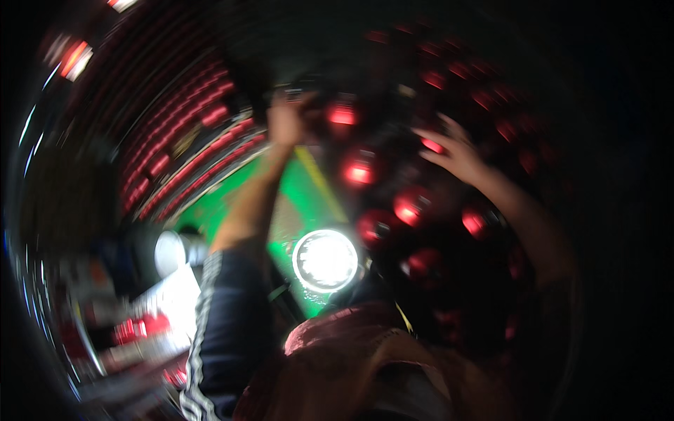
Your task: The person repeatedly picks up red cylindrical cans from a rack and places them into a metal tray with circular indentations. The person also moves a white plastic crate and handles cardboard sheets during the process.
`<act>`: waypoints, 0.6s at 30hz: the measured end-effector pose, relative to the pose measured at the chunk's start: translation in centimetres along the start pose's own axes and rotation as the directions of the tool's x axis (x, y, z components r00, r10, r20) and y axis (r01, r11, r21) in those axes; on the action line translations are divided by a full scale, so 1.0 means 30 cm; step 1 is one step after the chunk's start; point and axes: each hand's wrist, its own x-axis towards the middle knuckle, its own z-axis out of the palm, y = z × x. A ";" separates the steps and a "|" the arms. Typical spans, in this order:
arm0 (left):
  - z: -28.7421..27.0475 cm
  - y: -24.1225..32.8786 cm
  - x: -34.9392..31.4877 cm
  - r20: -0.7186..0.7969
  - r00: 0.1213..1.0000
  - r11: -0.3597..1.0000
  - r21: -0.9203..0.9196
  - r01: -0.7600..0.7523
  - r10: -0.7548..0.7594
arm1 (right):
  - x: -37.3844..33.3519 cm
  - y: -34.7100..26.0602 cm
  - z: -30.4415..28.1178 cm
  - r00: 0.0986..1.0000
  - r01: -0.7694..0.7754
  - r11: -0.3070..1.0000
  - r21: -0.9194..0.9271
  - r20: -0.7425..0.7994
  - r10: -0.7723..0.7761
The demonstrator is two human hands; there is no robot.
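Note:
Both my arms reach forward, and the picture is smeared by motion. My left hand (285, 123) is at the far middle, fingers curled at a small dark object (293, 92) whose kind I cannot make out. Farther right, my right hand (458, 156) has its thumb and fingers around a shiny red rounded thing (432, 146); another finger sticks out. Several similar glossy red rounded things (360, 172) stand close together between and below my hands, their lower parts lost in shadow.
A bright round lamp (325, 261) glares close to my body, above a green surface (232, 189) with a yellow stripe. Rows of red pieces (186, 133) line the left. A white round container (170, 252) and brightly lit white sheet (172, 302) lie lower left. The right side is dark.

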 end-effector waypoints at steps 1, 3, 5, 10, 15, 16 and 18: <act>-0.001 -0.018 0.010 0.031 1.000 0.991 -0.135 0.002 0.003 | -0.019 -0.011 -0.011 0.995 -0.102 0.984 0.143 -0.003 0.103; -0.005 -0.035 0.032 0.077 0.992 0.983 -0.163 -0.084 0.098 | -0.048 -0.012 -0.065 0.983 -0.157 0.985 0.073 0.103 0.150; -0.026 -0.032 0.048 0.010 0.944 0.937 0.124 -0.327 0.329 | -0.144 -0.026 -0.161 0.992 -0.114 0.988 0.100 -0.036 0.118; -0.143 0.035 0.008 -0.080 0.841 0.759 0.484 -0.437 0.535 | -0.707 -0.216 -0.566 0.936 -0.201 0.968 0.151 -0.263 0.235; -0.224 0.133 -0.120 -0.233 0.788 0.814 0.285 -0.505 0.570 | -1.221 -0.556 -0.765 0.633 -0.679 0.726 0.110 -0.413 0.655; -0.219 0.163 -0.152 -0.273 0.806 0.851 0.140 -0.506 0.525 | -1.299 -0.611 -0.766 0.552 -0.731 0.662 0.163 -0.429 0.715; -0.210 0.218 -0.166 -0.278 0.823 0.860 0.021 -0.510 0.495 | -1.349 -0.656 -0.738 0.514 -0.738 0.647 0.194 -0.461 0.724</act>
